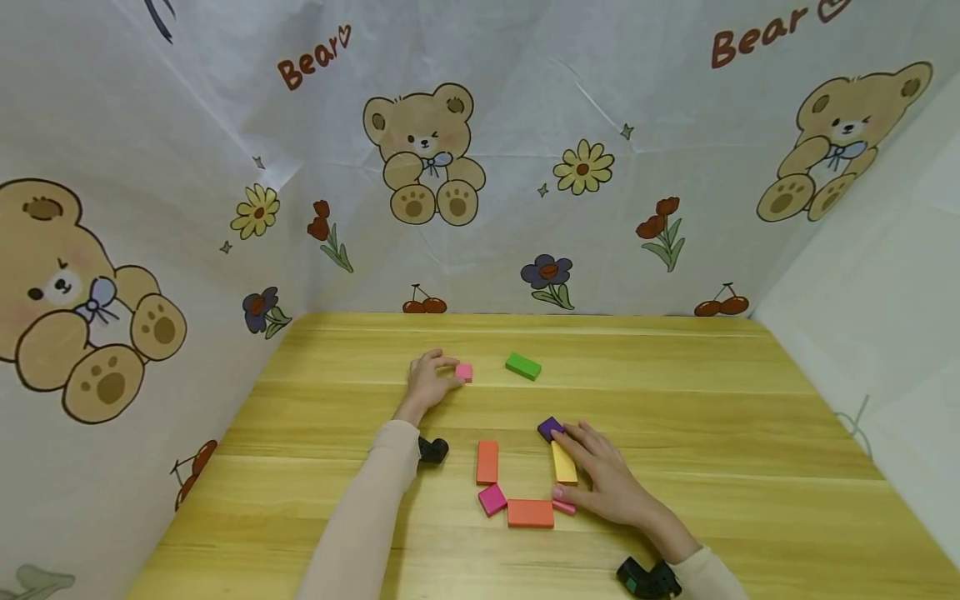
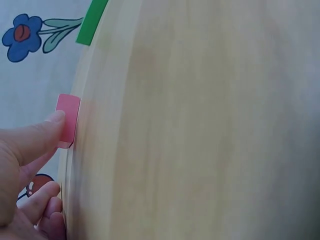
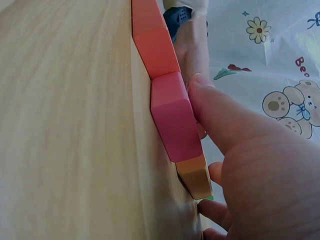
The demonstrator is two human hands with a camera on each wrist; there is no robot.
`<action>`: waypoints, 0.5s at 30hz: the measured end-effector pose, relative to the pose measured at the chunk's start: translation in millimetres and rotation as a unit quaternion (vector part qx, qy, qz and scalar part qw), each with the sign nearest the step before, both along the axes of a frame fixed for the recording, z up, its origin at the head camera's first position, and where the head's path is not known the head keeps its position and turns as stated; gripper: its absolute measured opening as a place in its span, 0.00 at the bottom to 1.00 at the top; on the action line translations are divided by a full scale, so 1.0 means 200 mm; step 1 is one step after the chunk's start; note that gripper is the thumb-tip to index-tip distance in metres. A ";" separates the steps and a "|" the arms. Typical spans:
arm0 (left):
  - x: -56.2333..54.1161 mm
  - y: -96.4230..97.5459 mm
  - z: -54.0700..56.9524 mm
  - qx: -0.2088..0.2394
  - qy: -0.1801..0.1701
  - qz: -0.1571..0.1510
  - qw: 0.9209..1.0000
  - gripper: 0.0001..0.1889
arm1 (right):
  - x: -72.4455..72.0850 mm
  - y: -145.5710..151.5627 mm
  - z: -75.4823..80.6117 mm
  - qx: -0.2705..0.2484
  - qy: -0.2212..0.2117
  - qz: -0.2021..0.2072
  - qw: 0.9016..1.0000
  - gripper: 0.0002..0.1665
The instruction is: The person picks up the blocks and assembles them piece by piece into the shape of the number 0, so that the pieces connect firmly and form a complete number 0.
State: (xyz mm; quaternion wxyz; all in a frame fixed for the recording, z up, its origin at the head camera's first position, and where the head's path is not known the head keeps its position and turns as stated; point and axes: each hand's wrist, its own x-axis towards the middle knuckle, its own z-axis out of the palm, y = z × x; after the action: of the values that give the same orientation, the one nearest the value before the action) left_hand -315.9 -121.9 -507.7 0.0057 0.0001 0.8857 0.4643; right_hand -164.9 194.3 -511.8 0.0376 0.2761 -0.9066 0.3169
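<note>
At the far side of the table, my left hand (image 1: 431, 382) pinches a pink block (image 1: 464, 372) between thumb and fingers. The left wrist view has the thumb lying across this pink block (image 2: 69, 120). Nearer to me, my right hand (image 1: 609, 477) spreads over the right side of a U-shaped row of blocks. Its thumb touches a darker pink block (image 3: 177, 120) at the corner, while a fingertip rests on the purple block (image 1: 550, 428). Between those two lies a yellow block (image 1: 564, 463), partly covered by the hand.
An orange block (image 1: 530, 513) forms the row's near side. A magenta block (image 1: 492, 500) sits at its left corner, with another orange block (image 1: 487, 462) beyond. A green block (image 1: 522, 367) lies right of my left hand. Bear-printed cloth (image 1: 510, 233) hangs behind the table.
</note>
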 end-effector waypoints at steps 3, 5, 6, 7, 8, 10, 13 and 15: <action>0.01 0.00 0.00 0.000 0.007 0.005 1.000 0.18 | 0.00 0.00 0.00 0.000 -0.005 0.000 1.000 0.48; 0.01 0.01 0.00 0.008 0.012 0.010 1.000 0.18 | 0.00 0.00 0.00 -0.001 -0.005 0.001 1.000 0.47; 0.01 0.00 0.00 0.017 0.016 0.013 1.000 0.19 | 0.00 0.00 0.00 -0.002 -0.006 0.001 1.000 0.47; 0.01 0.00 0.00 0.031 0.019 0.016 0.999 0.19 | 0.00 0.00 0.00 -0.001 -0.005 0.001 1.000 0.47; 0.01 0.00 -0.01 0.048 0.022 0.020 0.998 0.19 | 0.00 0.00 0.00 -0.002 -0.006 0.002 1.000 0.47; 0.02 0.00 -0.02 0.079 0.033 0.027 0.996 0.19 | 0.00 0.00 0.00 -0.002 -0.005 0.002 1.000 0.47; 0.03 -0.01 -0.02 0.130 0.042 0.037 0.990 0.20 | 0.00 0.00 0.00 -0.001 -0.006 0.001 1.000 0.47; 0.04 -0.02 -0.02 0.150 0.042 0.042 0.987 0.20 | 0.00 0.00 0.00 -0.001 -0.005 -0.001 1.000 0.47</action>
State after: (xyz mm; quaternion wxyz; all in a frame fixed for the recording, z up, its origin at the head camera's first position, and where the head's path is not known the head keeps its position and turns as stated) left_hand -307.6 -125.0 -511.1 -0.0511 -0.0164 0.8047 0.5913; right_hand -165.0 193.9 -511.9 0.0334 0.2733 -0.9070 0.3187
